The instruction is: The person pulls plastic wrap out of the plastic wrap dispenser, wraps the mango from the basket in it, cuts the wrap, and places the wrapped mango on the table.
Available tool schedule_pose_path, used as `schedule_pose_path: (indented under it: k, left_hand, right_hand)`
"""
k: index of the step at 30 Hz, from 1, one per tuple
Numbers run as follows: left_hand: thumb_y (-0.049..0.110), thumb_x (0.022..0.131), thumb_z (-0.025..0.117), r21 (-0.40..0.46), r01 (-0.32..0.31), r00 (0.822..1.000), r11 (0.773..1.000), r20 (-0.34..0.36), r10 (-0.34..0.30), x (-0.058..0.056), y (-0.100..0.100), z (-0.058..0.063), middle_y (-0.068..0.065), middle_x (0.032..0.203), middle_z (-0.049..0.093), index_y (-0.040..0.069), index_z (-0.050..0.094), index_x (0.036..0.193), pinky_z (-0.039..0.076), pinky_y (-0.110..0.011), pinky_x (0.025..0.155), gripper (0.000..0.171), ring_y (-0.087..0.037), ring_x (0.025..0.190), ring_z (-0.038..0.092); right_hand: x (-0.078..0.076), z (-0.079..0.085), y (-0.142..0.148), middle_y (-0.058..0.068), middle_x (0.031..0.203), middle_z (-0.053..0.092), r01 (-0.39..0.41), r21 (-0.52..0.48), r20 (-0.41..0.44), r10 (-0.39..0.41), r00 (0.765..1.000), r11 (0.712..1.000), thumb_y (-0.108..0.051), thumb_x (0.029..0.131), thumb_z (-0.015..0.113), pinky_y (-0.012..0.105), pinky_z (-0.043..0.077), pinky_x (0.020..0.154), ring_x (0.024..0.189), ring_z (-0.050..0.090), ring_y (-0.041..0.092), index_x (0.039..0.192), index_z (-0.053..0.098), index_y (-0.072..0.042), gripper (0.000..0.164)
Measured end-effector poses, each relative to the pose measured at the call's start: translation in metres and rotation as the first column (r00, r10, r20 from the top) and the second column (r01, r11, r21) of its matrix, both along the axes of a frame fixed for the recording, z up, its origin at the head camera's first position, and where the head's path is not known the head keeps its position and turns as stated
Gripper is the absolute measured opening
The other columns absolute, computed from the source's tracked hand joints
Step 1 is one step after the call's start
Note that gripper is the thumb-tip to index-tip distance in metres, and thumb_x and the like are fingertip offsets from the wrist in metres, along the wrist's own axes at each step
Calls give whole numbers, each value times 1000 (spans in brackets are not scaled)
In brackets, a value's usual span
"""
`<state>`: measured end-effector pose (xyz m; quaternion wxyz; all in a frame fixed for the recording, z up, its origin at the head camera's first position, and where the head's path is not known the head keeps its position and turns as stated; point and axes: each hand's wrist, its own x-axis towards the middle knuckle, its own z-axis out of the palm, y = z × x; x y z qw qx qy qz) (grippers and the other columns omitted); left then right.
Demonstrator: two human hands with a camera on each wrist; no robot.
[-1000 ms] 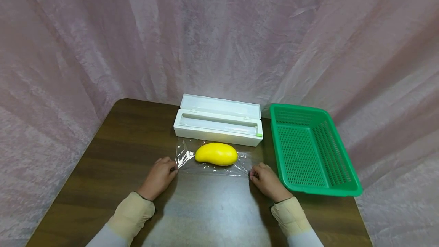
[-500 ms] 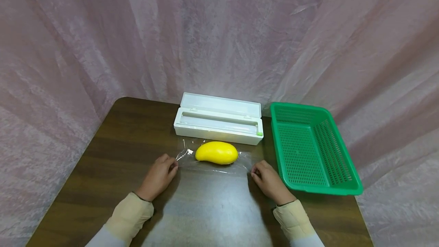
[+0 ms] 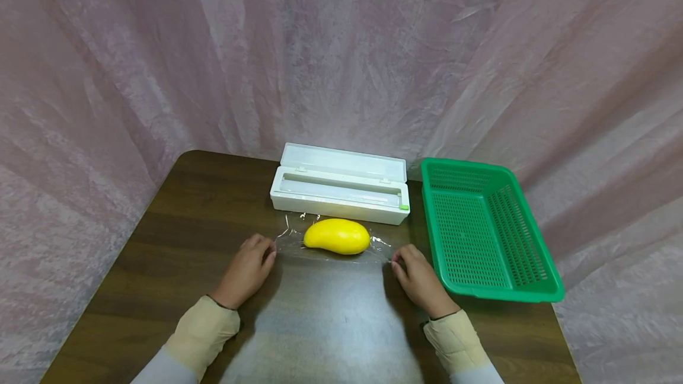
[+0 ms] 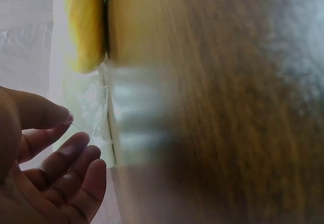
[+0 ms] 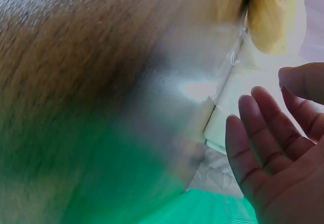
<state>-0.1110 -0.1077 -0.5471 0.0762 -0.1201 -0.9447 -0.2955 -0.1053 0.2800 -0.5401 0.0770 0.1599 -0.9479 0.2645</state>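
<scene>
A smooth yellow mango (image 3: 337, 237) lies on a thin sheet of clear plastic wrap (image 3: 290, 246) in the middle of the table. On the left, my left hand (image 3: 246, 271) pinches the sheet's near corner between thumb and index finger; the other fingers are loosely bent in the left wrist view. My right hand (image 3: 420, 282) pinches the opposite near corner the same way, its other fingers (image 5: 253, 127) half bent. The film stretches between both hands, its near edge just in front of the mango. Glare hides parts of its outline.
Behind the mango stands a white plastic wrap dispenser (image 3: 341, 209), lid raised, with a roll inside and a green slider at its right end. A green slotted basket (image 3: 533, 298) sits at the right, close to my right hand. A pink curtain (image 3: 341, 58) hangs behind the table (image 3: 176, 242).
Both hands have shifted slightly away from me, and the film's near edge has come closer to the mango. The glints on the film have changed. Mango, dispenser and basket stay in place.
</scene>
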Motion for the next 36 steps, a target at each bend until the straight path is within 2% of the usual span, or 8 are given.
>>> schedule_pose_path:
  k: [5,10,18,25,27,32,36]
  left_hand:
    - [11,98,64,3,5,1000,1000,9,-5,-3,2,1,-6,98,60,9,62,95,47,-38,79,4,-23,90,54]
    - [11,101,60,6,13,1000,1000,0,-13,-6,3,1,-6,97,63,7,62,99,47,-40,81,5,-23,91,56]
    - [12,102,58,29,-4,1000,1000,20,3,-11,4,0,-4,90,62,8,60,103,47,-40,79,5,-23,88,57]
    - [13,103,55,47,-19,1000,999,15,19,-15,6,-3,-3,83,59,7,56,103,44,-39,76,6,-21,81,54]
    - [12,103,55,61,-17,1000,998,19,16,-16,8,-3,-3,83,57,6,56,103,43,-38,74,6,-21,80,53]
    - [11,104,53,97,-20,999,995,48,16,-17,10,-2,-5,84,56,6,54,105,42,-35,70,5,-20,77,51]
    - [11,105,52,120,-29,998,992,60,22,-19,11,-2,-6,85,56,7,53,106,43,-34,70,5,-20,78,51]
  right_hand:
    - [0,0,0,5,97,62,18,-22,29,-17,999,1000,-7,96,66,42,53,85,95,60,21,95,61,-8,6]
    - [-2,-2,0,5,96,68,48,-33,44,-47,998,998,-8,97,65,39,53,80,90,60,19,100,62,-7,5]
    - [-3,-6,-4,4,86,64,100,-64,55,-96,994,993,-7,98,63,30,49,69,77,55,14,102,60,-7,6]
    - [-4,-4,-8,7,89,71,124,-86,41,-121,992,988,-6,97,64,29,47,66,72,54,14,101,55,-8,10]
    - [-5,-5,-9,6,87,68,134,-89,38,-131,991,987,-6,97,64,28,46,64,72,53,14,101,55,-8,10]
    - [-6,-7,-11,10,96,65,162,-108,15,-162,987,981,-8,99,62,36,51,72,83,60,21,103,56,-6,7]
    - [-6,-8,-12,13,101,71,177,-135,15,-177,984,975,-8,100,60,45,55,79,91,69,28,105,54,-6,8]
